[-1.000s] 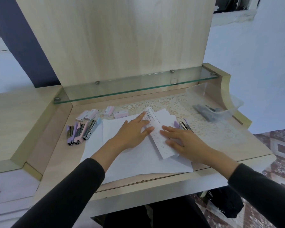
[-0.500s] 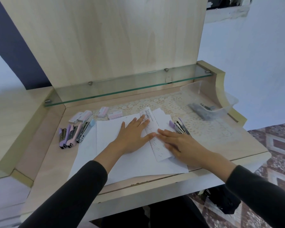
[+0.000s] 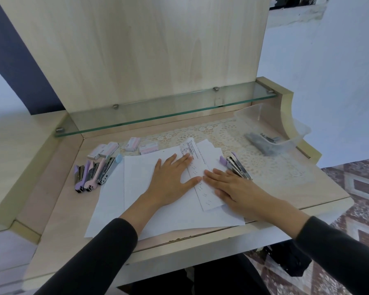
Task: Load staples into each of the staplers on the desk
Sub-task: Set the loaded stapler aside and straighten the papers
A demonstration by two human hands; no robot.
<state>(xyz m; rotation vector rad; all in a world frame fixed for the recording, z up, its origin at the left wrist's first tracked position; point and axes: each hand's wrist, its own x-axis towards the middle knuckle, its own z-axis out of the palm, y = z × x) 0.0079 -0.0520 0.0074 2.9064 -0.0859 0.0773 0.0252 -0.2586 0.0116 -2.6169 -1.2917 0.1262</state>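
Three small staplers lie side by side at the left of the desk: a purple one (image 3: 79,177), a pink one (image 3: 91,176) and a pale blue one (image 3: 108,169). Another purple stapler (image 3: 236,167) lies to the right of the papers, close to my right hand. Several small staple boxes (image 3: 106,149) sit behind them. My left hand (image 3: 172,178) rests flat on white sheets of paper (image 3: 136,188), fingers spread. My right hand (image 3: 232,186) lies flat on a folded printed sheet (image 3: 197,167). Neither hand holds anything.
A clear plastic tray (image 3: 285,133) with grey objects stands at the back right on a lace mat (image 3: 264,162). A glass shelf (image 3: 168,107) runs across the back under a raised wooden panel. The desk's front edge is just below the papers.
Both hands stay flat on the papers; the camera view has shifted slightly, and the hands have barely moved.
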